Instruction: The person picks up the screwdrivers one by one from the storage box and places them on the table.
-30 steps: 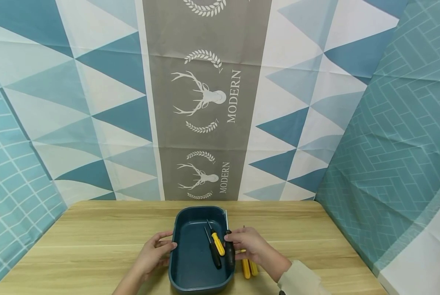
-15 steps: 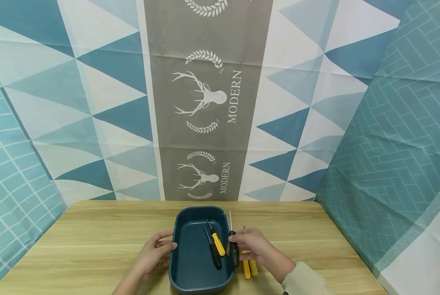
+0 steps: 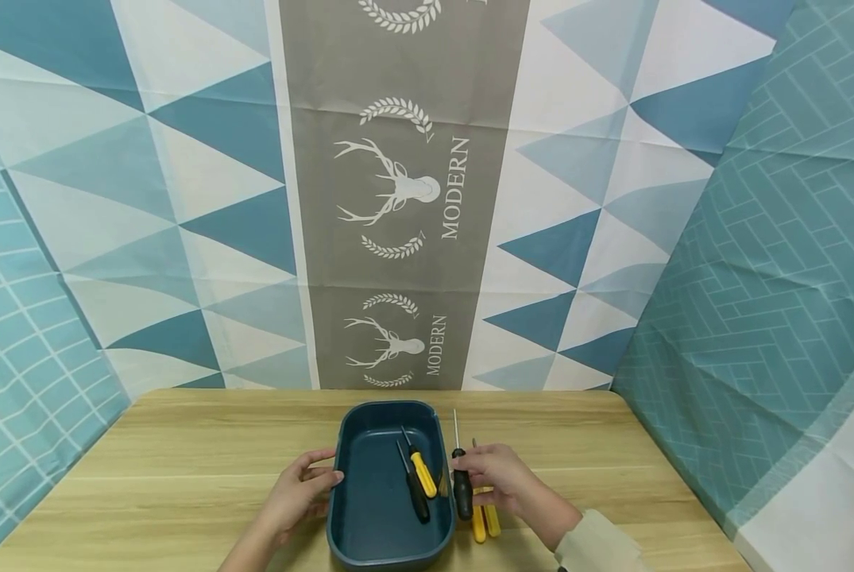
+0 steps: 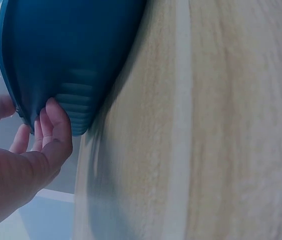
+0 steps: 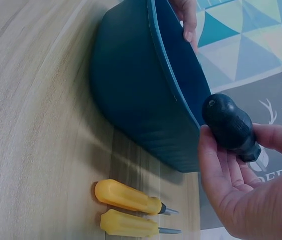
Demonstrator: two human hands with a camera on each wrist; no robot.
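My right hand (image 3: 504, 479) pinches the black handle of a screwdriver (image 3: 462, 494) just outside the right wall of a dark blue bin (image 3: 391, 548). In the right wrist view that screwdriver (image 5: 228, 122) is held between thumb and fingers beside the rim, its handle end toward the camera. My left hand (image 3: 296, 494) grips the bin's left rim; in the left wrist view its thumb is at the rim and the fingers (image 4: 56, 125) lie along the outer wall. Inside the bin lie a yellow-handled screwdriver (image 3: 423, 475) and a black-handled screwdriver (image 3: 417, 494).
On the wooden table (image 3: 205, 477), two yellow-handled screwdrivers lie side by side right of the bin, one (image 5: 128, 196) nearer it than the other (image 5: 128, 223). A patterned cloth backdrop (image 3: 398, 238) rises behind the table.
My right hand has moved right with the black screwdriver, from over the bin's right rim to just outside it. My left hand and the bin have stayed still.
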